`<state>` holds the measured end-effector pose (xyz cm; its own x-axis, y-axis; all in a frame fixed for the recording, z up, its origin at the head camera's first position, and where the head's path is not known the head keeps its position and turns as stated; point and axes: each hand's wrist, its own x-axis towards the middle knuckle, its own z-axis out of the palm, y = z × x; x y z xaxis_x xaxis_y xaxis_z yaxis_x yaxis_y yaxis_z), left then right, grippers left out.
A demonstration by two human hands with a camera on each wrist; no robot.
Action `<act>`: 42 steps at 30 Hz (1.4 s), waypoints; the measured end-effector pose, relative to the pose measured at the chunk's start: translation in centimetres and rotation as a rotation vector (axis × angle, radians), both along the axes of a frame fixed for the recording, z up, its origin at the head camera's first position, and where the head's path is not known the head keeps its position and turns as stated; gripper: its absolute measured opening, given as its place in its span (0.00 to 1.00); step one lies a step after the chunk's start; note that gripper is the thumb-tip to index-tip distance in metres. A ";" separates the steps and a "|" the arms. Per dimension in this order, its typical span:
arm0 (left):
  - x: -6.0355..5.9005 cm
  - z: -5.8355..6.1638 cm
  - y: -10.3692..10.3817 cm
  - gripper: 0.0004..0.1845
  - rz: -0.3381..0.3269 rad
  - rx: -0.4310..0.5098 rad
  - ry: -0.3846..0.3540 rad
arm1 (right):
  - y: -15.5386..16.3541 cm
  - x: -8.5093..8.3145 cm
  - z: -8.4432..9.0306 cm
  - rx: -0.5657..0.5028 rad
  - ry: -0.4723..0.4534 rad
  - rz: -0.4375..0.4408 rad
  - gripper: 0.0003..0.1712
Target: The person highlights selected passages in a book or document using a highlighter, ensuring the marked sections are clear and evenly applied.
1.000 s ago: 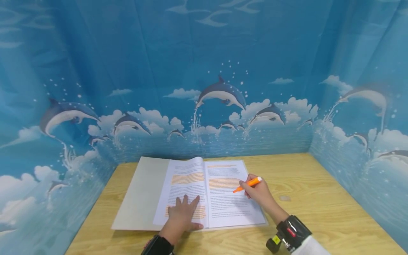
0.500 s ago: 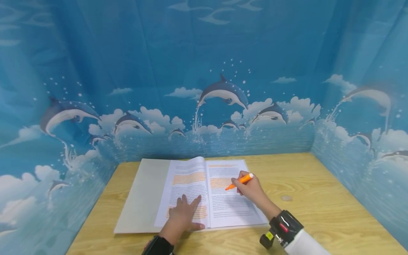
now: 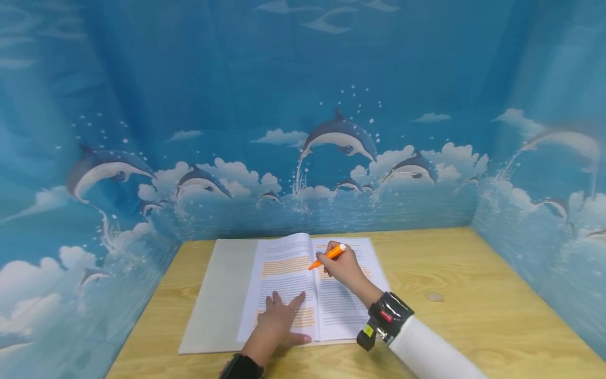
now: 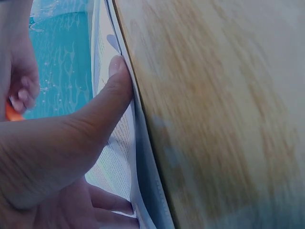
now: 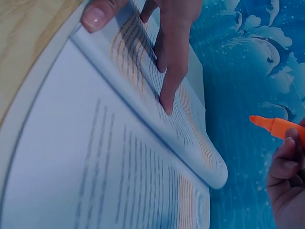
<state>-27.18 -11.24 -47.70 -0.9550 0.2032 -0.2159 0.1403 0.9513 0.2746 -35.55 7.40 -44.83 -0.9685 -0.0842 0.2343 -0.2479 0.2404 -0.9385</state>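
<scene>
An open book (image 3: 284, 289) of printed pages lies on the table, with orange highlighted bands on both pages. My right hand (image 3: 344, 267) pinches an orange highlighter (image 3: 331, 254) between thumb and fingers, its orange tip pointing left near the book's inner fold. In the right wrist view the highlighter (image 5: 279, 126) stands apart from the paper. My left hand (image 3: 279, 321) rests on the lower part of the left page with fingers spread. Its thumb (image 4: 112, 90) lies along the book's lower edge in the left wrist view.
A pale cover flap (image 3: 222, 295) extends left of the pages. On the wooden table (image 3: 473, 326), right of the book, lies a small flat beige piece (image 3: 435, 297). Behind and at the sides hangs a blue curtain (image 3: 265, 79) printed with dolphins.
My right hand has moved left with the highlighter, from the right page's outer side to near the fold. The left hand stays on the left page. The head view has shifted slightly.
</scene>
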 end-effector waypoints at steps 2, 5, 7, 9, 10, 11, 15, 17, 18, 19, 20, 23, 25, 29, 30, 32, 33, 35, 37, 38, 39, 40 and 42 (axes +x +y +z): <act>0.0 0.1 0.0 0.52 -0.009 0.005 -0.005 | -1.1 -0.6 -0.2 0.001 -0.002 -0.007 0.17; 0.0 0.0 -0.1 0.52 -0.017 0.016 -0.012 | -2.8 -1.2 -0.6 0.013 0.002 0.002 0.16; 0.1 -0.1 -0.2 0.52 -0.021 0.025 -0.008 | -4.1 -1.6 -1.0 0.025 0.016 0.024 0.16; 0.2 -0.1 -0.3 0.52 -0.029 0.023 0.012 | -5.4 -1.9 -1.4 0.038 0.041 0.056 0.16; 0.3 -0.2 -0.3 0.52 -0.031 0.020 0.019 | -6.0 -2.1 -1.6 0.045 0.056 0.070 0.16; 0.4 -0.2 -0.3 0.53 -0.035 0.020 0.029 | -6.7 -2.3 -1.8 0.055 0.070 0.082 0.16; 0.5 -0.5 -0.4 0.53 -0.048 0.009 0.064 | -8.8 -2.9 -2.4 0.091 0.102 0.115 0.18; 0.5 -0.6 -0.4 0.52 -0.052 0.005 0.076 | -9.7 -3.1 -2.5 0.110 0.106 0.123 0.19; 0.5 -0.6 -0.4 0.52 -0.054 0.003 0.084 | -10.0 -3.1 -2.6 0.119 0.107 0.126 0.20; 0.5 -0.6 -0.4 0.52 -0.054 0.009 0.084 | -10.3 -3.2 -2.6 0.125 0.103 0.130 0.20; 0.5 -0.6 -0.4 0.52 -0.054 0.011 0.086 | -10.6 -3.2 -2.7 0.130 0.097 0.135 0.21; 0.5 -0.5 -0.5 0.52 -0.055 0.003 0.103 | -11.3 -3.3 -2.8 0.137 0.080 0.150 0.21; 0.5 -0.5 -0.6 0.52 -0.055 -0.007 0.116 | -11.7 -3.4 -2.9 0.135 0.073 0.167 0.20; 0.6 -0.5 -0.4 0.52 -0.058 -0.035 0.150 | -11.9 -3.4 -3.2 0.168 0.057 0.196 0.18; 0.6 -0.5 -0.4 0.53 -0.057 -0.036 0.151 | -11.9 -3.5 -3.2 0.176 0.057 0.200 0.18; 0.6 -0.5 -0.4 0.53 -0.054 -0.039 0.153 | -11.9 -3.5 -3.4 0.201 0.053 0.198 0.18; 0.6 -0.5 -0.4 0.53 -0.053 -0.037 0.150 | -12.0 -3.6 -3.5 0.210 0.050 0.194 0.18; 0.5 -0.4 -0.4 0.52 -0.052 -0.032 0.143 | -12.0 -3.6 -3.6 0.220 0.043 0.189 0.18; 0.5 -0.4 -0.4 0.52 -0.051 -0.030 0.136 | -12.0 -3.6 -3.7 0.216 0.035 0.190 0.18; 0.5 -0.3 -0.4 0.52 -0.051 -0.030 0.132 | -12.1 -3.5 -3.7 0.206 0.033 0.194 0.18; 0.6 -0.3 -0.4 0.51 -0.052 -0.029 0.132 | -12.1 -3.5 -3.7 0.198 0.027 0.197 0.17; 0.5 -0.3 -0.4 0.51 -0.052 -0.028 0.131 | -12.1 -3.6 -3.8 0.189 0.021 0.200 0.17; 0.5 -0.2 -0.4 0.52 -0.053 -0.031 0.133 | -12.2 -3.6 -3.8 0.173 0.012 0.204 0.17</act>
